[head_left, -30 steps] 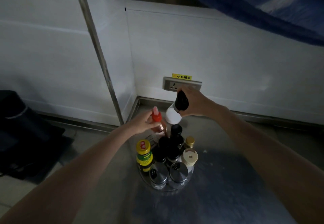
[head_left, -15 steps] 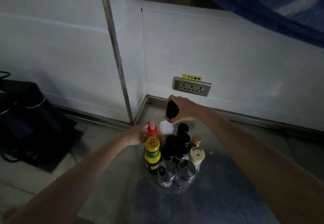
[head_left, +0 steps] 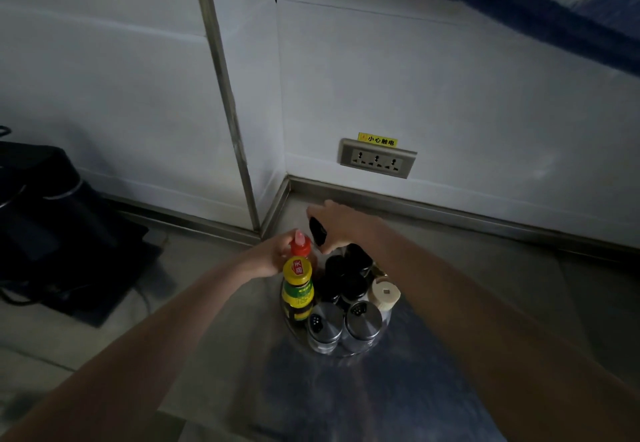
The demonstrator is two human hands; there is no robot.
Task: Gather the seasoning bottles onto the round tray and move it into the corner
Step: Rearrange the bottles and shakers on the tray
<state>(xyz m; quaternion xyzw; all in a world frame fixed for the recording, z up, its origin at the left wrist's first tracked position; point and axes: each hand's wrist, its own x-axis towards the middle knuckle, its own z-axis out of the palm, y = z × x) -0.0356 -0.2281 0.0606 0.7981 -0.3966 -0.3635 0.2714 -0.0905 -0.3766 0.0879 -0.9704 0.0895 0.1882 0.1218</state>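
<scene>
A round clear tray (head_left: 382, 339) sits on the steel counter, crowded with seasoning bottles. At its back left edge my left hand (head_left: 268, 256) grips a red-capped bottle (head_left: 300, 247). Beside it my right hand (head_left: 343, 225) holds the black top of a white bottle (head_left: 318, 231), lowered among the others; its body is hidden. On the tray stand a yellow-capped bottle (head_left: 297, 291), several black-lidded jars (head_left: 348, 275), a cream-lidded jar (head_left: 384, 294) and two steel-lidded shakers (head_left: 341, 325).
The counter corner (head_left: 289, 187) lies just behind the tray, where two white walls meet. A triple socket (head_left: 377, 162) with a yellow label sits on the right wall. A black appliance (head_left: 45, 213) stands at far left on a lower surface.
Both hands have come down toward the tray. The white bottle has dropped from above the jars to among them, and the red-capped bottle now stands behind the yellow-capped one.
</scene>
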